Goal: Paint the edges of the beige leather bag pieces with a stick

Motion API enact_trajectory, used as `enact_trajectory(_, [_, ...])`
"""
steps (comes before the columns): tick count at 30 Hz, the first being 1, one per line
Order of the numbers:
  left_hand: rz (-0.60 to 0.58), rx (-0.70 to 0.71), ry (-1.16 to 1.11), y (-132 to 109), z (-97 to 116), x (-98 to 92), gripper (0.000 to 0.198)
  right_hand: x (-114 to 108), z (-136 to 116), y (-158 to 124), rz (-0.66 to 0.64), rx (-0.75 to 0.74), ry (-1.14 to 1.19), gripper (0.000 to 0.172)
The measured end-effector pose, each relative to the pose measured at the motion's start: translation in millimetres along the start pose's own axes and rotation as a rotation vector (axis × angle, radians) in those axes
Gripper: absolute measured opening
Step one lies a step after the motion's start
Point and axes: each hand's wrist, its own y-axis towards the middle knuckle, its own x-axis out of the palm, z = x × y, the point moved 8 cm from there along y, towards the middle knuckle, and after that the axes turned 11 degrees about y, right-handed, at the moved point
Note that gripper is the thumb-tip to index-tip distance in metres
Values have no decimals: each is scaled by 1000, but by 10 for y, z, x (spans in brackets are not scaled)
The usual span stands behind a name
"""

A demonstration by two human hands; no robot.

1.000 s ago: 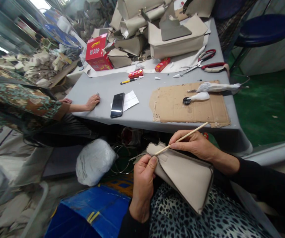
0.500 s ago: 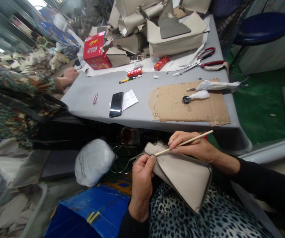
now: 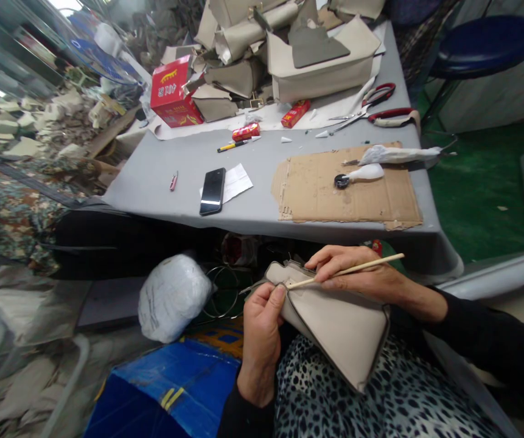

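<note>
A beige leather bag with dark edges rests over my lap. My left hand pinches its upper left edge between thumb and fingers. In my right hand is a thin wooden stick, held like a pen. The tip of the stick meets the bag's edge close beside my left thumb. What lies under my left fingertips is hidden.
On the grey table lie a phone, scissors, a cardboard sheet with a white glue bottle, and a red box. Beige bags are piled behind. A blue bin stands below left.
My right hand and the stick have shifted slightly right, and the stick lies flatter. My left hand keeps its place on the bag. The co-worker's hand at the left has gone from view.
</note>
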Motion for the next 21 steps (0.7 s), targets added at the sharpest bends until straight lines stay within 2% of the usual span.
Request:
enact_trajectory(7, [44, 70, 39, 40, -33, -54, 37, -51, -49, -53, 29, -36, -70, 11])
enact_trajectory(10, [104, 107, 73, 63, -53, -108, 36, -117, -91, -76, 90, -43, -5, 9])
enact_trajectory(13, [174, 141, 109, 7, 21, -209, 38, -221, -191, -99, 182, -99, 64, 12])
enact_trajectory(15, [238, 119, 123, -98, 114, -364, 38, -333, -258, -129, 272, -142, 60, 12])
enact_trajectory(18, [342, -2, 119, -279, 212, -724, 37, -593, -312, -212, 465, -180, -11, 8])
enact_trajectory(21, [364, -68, 133, -306, 242, -980, 46, -910, -353, -328, 712, -216, -98, 7])
